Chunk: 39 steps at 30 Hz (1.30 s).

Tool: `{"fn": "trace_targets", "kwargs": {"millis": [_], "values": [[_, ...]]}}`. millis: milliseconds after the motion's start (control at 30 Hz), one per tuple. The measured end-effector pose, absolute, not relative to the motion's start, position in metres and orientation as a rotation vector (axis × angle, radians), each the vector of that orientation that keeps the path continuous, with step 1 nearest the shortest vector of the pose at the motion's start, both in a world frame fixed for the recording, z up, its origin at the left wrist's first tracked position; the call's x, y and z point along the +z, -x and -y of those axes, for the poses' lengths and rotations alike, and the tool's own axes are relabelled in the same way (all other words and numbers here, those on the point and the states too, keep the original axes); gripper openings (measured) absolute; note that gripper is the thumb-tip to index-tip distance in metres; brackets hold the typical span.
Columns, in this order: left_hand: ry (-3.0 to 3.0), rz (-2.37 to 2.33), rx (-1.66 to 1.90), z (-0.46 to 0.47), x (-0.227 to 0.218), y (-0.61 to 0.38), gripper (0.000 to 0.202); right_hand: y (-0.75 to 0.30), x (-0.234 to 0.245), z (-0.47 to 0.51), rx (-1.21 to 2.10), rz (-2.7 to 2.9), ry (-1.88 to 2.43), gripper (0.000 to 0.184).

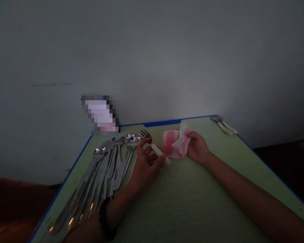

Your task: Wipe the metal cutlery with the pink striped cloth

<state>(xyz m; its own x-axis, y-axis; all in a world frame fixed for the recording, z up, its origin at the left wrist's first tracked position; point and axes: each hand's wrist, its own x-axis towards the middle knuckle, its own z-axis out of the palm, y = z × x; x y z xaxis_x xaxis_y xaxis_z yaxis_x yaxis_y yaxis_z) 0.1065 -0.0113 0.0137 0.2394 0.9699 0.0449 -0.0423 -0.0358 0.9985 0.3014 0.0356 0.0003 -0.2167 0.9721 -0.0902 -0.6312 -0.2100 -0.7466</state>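
My left hand (pixel 148 160), with a dark band round its wrist, is closed on a fork (pixel 157 150) with a pale handle. The fork's metal tines point up and away, towards the wall. In my right hand (pixel 197 146) a pink and white cloth (pixel 176 141) is bunched between thumb and fingers. The cloth hangs just right of the fork, above the green table (pixel 192 199). Left of my left hand lies a spread of metal cutlery (pixel 103 172), several spoons among it, partly hidden by my left forearm.
At the far right corner lie pieces of cutlery with pale handles (pixel 225 126). A phone-like device with a blurred screen (pixel 101 113) leans against the wall (pixel 152 60) at the back left. Blue edging runs round the table.
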Motion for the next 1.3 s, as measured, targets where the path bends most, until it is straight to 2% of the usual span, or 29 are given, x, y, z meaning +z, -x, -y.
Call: {"fn": "trace_targets", "kwargs": {"millis": [167,233,433,567,700,833,967,1067,1300], "values": [[-1.416,-0.986,1.05,0.01,0.008,-0.106,0.034,-0.302,0.0,-0.036,1.675,0.749,0.773,0.025],[-1.453,-0.992,1.056,0.01,0.005,-0.105,0.03,-0.301,0.002,-0.036,1.65,0.781,0.795,0.026],[-1.49,-1.033,1.137,0.01,0.005,-0.104,0.041,-0.3,0.005,-0.034,1.59,0.924,0.835,0.039],[-1.516,-1.012,1.212,0.01,0.006,-0.104,0.057,-0.298,0.003,-0.031,1.598,1.075,0.848,0.044],[-1.503,-0.982,1.264,0.009,0.006,-0.104,0.072,-0.298,0.001,-0.026,1.627,1.292,0.848,0.041],[-1.497,-0.924,1.267,0.007,0.004,-0.102,0.064,-0.298,0.004,-0.02,1.625,1.555,0.855,0.036],[-1.535,-0.937,1.265,0.007,0.007,-0.101,0.052,-0.296,0.007,-0.015,1.373,1.946,1.0,0.031],[-1.577,-0.953,1.249,0.008,0.009,-0.101,0.045,-0.294,0.008,-0.014,1.286,2.039,1.077,0.027],[-1.676,-1.013,1.089,0.009,0.009,-0.098,0.045,-0.285,0.015,-0.007,0.975,2.238,1.064,0.022]]}}
